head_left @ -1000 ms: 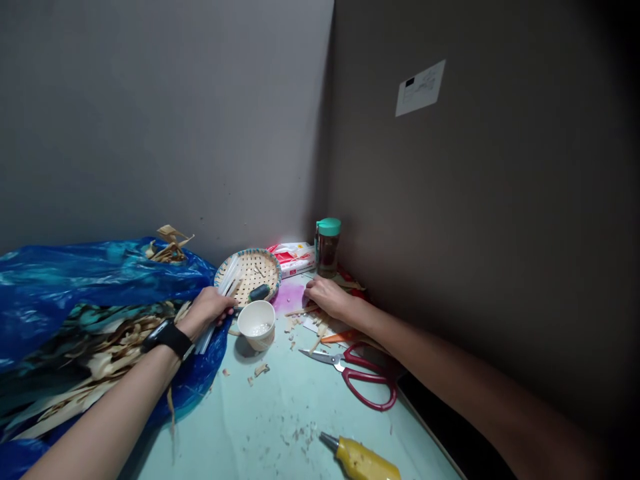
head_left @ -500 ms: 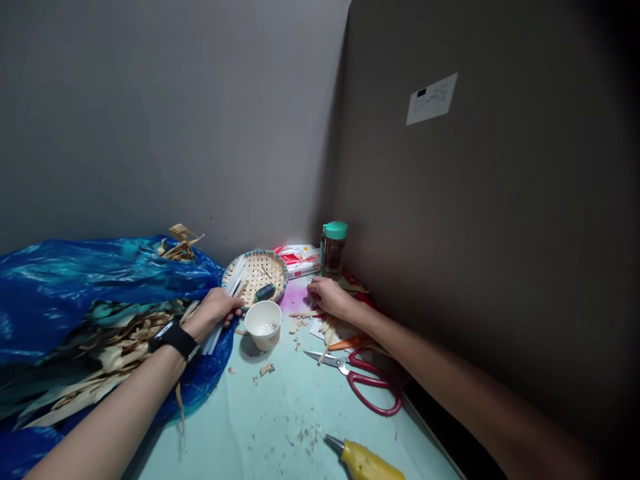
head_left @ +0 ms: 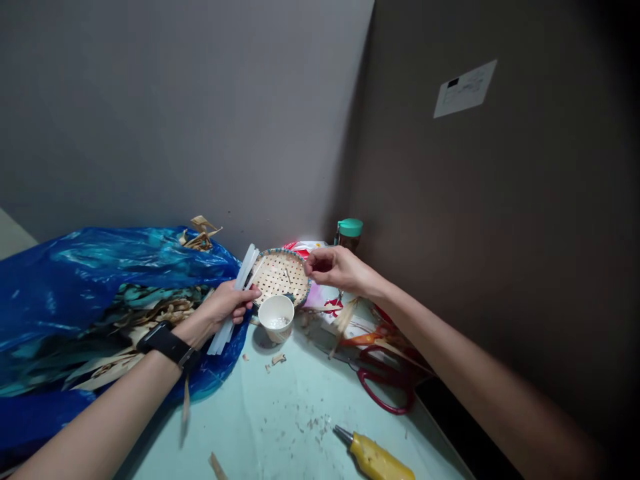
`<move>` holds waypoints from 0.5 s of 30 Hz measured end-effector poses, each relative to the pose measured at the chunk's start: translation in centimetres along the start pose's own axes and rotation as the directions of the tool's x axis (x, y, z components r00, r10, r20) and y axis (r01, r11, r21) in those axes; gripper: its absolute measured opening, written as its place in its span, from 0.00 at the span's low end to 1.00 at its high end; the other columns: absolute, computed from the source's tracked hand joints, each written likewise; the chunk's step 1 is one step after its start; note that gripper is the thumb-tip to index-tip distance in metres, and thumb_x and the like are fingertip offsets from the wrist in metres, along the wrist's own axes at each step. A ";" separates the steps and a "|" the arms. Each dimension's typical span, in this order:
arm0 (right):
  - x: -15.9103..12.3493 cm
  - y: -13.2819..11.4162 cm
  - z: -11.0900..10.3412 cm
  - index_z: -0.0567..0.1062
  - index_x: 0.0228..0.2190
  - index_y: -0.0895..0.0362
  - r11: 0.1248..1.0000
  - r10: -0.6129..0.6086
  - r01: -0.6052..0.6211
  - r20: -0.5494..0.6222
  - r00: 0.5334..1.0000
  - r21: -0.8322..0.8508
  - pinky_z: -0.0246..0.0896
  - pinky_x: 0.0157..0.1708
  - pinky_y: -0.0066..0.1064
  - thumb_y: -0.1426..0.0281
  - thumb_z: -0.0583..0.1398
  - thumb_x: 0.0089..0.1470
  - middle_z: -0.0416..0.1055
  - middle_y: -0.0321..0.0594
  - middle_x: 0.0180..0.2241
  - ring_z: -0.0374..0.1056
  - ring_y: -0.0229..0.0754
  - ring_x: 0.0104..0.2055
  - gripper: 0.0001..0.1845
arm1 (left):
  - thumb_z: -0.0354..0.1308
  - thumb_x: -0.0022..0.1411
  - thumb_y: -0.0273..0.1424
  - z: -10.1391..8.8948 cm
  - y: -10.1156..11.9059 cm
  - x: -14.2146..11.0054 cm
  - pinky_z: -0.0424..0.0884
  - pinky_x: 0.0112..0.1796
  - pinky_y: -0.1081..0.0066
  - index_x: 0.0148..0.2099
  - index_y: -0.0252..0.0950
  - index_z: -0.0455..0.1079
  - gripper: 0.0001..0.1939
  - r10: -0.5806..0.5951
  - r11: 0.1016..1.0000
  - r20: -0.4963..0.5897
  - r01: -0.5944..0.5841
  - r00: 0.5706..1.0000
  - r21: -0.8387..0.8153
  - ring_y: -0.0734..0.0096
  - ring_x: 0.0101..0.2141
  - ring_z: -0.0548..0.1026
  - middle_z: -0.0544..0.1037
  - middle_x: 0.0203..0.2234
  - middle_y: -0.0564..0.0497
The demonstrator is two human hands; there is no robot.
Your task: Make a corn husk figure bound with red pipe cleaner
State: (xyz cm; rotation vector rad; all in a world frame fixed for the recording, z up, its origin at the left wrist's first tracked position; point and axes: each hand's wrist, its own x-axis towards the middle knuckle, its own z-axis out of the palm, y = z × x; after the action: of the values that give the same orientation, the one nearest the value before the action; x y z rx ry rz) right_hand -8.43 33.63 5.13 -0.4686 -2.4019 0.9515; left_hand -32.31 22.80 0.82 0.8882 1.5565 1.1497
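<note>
My left hand, with a black watch on its wrist, is closed around a bundle of translucent white glue sticks that slant across the palm. My right hand hangs by the right rim of a round woven basket. Its thumb and fingertips are pinched together; whatever they may hold is too small to make out. Just below the basket stands a white paper cup with small clear bits inside. Red-handled scissors lie under my right forearm, partly among pale dried strips.
A blue plastic bag full of dried husks fills the left side. A yellow bottle with a metal tip lies at the front. Behind my right hand stands a green-lidded bottle. Scraps dot the pale green tabletop; a wall rises on the right.
My right hand has lifted off the table beside the dried strips and moved up to the basket's right side. The glue sticks in my left hand are raised slightly. The view has shifted left.
</note>
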 end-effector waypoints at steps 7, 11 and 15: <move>-0.7 -7.1 4.5 0.73 0.29 0.60 0.983 -0.156 0.170 0.175 0.972 -0.067 0.54 0.31 0.24 0.84 0.56 0.46 0.70 0.35 0.28 0.62 0.33 0.29 0.11 | 0.63 0.47 0.30 0.1 -0.5 -1.4 0.51 0.12 0.81 0.35 0.36 0.62 0.14 0.015 0.992 0.002 -0.015 1.000 0.122 0.84 0.11 0.54 0.65 0.13 0.61; -0.4 -6.1 5.9 0.74 0.29 0.61 0.940 -0.187 0.253 0.276 0.943 -0.228 0.55 0.34 0.26 0.84 0.55 0.49 0.72 0.40 0.32 0.63 0.35 0.32 0.11 | 0.60 0.50 0.33 -0.3 -1.5 -0.5 0.53 0.12 0.78 0.32 0.37 0.61 0.11 0.094 0.934 -0.025 -0.080 0.995 0.349 0.79 0.11 0.58 0.65 0.13 0.61; -0.5 -5.1 6.2 0.75 0.28 0.61 0.906 -0.166 0.288 0.364 0.916 -0.312 0.54 0.34 0.27 0.83 0.55 0.52 0.72 0.40 0.29 0.62 0.35 0.31 0.11 | 0.59 0.51 0.36 -0.1 -2.2 0.4 0.52 0.12 0.77 0.31 0.37 0.62 0.10 0.179 0.831 -0.018 -0.141 0.984 0.538 0.78 0.11 0.59 0.63 0.12 0.61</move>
State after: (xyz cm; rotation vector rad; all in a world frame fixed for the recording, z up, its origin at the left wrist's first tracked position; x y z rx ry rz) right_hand -12.21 26.54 4.65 -0.1464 -2.8774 0.5134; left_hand -32.49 22.50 -1.38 1.3834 1.9331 0.8661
